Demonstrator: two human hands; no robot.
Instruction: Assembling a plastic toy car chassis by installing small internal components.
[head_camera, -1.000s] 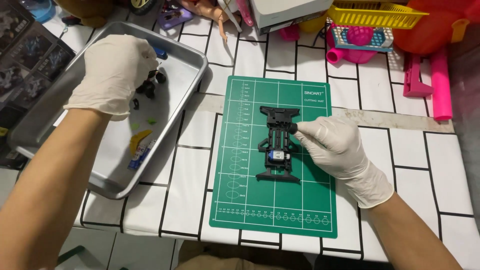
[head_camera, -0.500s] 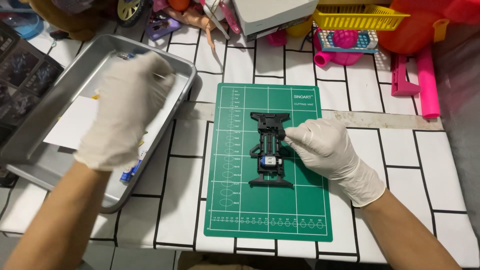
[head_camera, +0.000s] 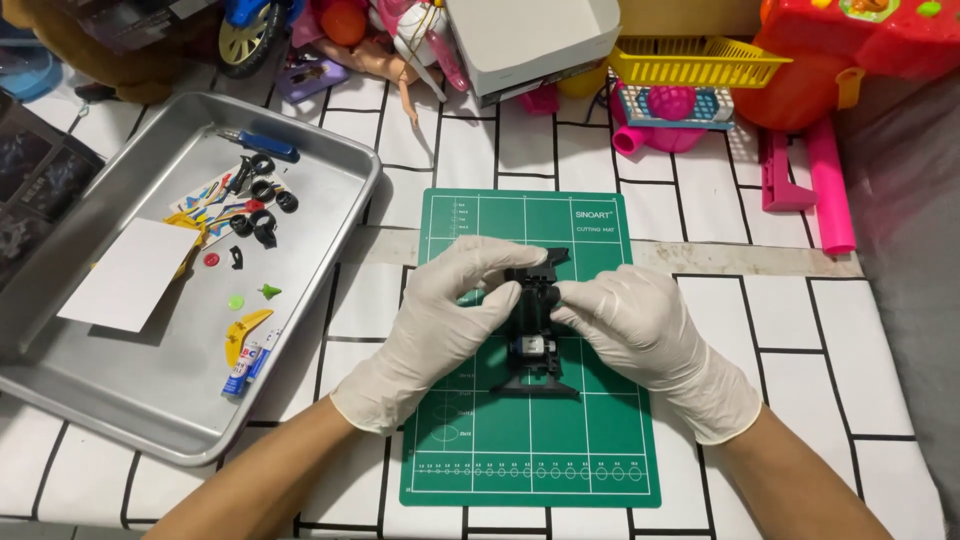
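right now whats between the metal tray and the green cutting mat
In the head view, only a bare strip of white tiled tabletop separates the metal tray from the green cutting mat; lower down, the left hand crosses the mat's edge.

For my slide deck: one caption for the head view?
Both gloved hands, left hand and right hand, grip a black toy car frame on a green cutting mat, beside a metal tray.

The middle of the black toy chassis (head_camera: 535, 340) is hidden behind the gloved left hand (head_camera: 440, 325) and right hand (head_camera: 640, 330), whose fingertip contact cannot be made out. Toys at twelve o'clock are cut by the upper edge. Small parts in the metal tray (head_camera: 330, 290), at ten o'clock, are too small to identify.
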